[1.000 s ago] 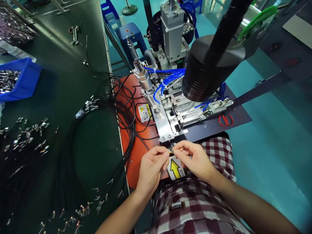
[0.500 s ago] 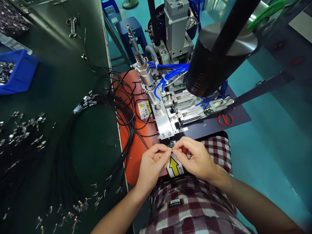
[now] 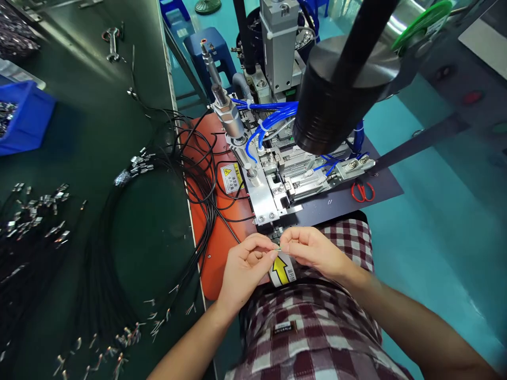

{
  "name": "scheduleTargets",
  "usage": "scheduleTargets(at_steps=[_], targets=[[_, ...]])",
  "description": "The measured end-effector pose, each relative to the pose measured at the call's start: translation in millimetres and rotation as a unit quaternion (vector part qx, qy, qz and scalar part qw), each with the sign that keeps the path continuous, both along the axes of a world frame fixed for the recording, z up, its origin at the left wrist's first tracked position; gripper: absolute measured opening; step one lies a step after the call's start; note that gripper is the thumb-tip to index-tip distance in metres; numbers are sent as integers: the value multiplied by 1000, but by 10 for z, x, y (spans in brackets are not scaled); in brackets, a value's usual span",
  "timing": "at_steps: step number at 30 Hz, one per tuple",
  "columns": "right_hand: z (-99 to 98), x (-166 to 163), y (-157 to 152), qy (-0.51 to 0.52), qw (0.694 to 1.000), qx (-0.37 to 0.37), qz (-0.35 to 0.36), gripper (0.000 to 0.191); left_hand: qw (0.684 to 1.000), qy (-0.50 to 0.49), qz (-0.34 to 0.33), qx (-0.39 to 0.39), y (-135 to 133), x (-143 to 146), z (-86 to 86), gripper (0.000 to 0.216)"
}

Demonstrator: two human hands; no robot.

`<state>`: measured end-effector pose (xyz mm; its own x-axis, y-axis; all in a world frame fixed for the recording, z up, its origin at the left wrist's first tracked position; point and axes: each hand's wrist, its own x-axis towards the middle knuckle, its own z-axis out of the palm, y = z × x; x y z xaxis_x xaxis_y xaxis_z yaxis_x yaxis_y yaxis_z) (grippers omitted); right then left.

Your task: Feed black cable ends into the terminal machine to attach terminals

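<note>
My left hand (image 3: 247, 269) pinches something thin between thumb and fingertips, perhaps fine wire ends; it is too small to name surely. Just to its right, my right hand (image 3: 311, 250) is also closed in a pinch, its fingertips almost meeting the left ones. Both hands are in front of the metal press fixture (image 3: 265, 203), above a label with a yellow arrow (image 3: 281, 269). Black cables (image 3: 209, 221) run over the orange base plate (image 3: 214, 274) on the left of my hands.
A black cylindrical lamp-like housing (image 3: 336, 100) overhangs the machine. Red-handled scissors (image 3: 362, 192) lie at the right. Bundled cables with metal connectors (image 3: 140, 161), a blue bin (image 3: 29, 119) and a wrench (image 3: 113, 45) are on the dark green table (image 3: 142, 253).
My right hand's fingers have closed up more and shifted slightly, leaving a thin piece showing between the fingertips. My left hand keeps its pinch. The whole view has moved a little.
</note>
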<state>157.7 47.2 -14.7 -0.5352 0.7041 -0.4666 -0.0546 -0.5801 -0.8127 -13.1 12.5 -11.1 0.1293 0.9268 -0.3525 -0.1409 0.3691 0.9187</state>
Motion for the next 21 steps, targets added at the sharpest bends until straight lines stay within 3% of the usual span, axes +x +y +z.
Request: scheduleTargets(at_steps=[3, 6, 14, 21], targets=[[-3, 17, 47, 37, 997, -57, 19, 14, 1000, -11, -22, 0, 16, -31, 25, 3], [7, 41, 108, 42, 997, -46, 48, 19, 999, -4, -50, -12, 37, -55, 80, 4], [33, 97, 263, 45, 985, 112, 121, 23, 994, 29, -52, -95, 30, -58, 101, 14], [31, 129, 309, 12, 965, 199, 169, 16, 992, 26, -28, -122, 4, -29, 64, 19]])
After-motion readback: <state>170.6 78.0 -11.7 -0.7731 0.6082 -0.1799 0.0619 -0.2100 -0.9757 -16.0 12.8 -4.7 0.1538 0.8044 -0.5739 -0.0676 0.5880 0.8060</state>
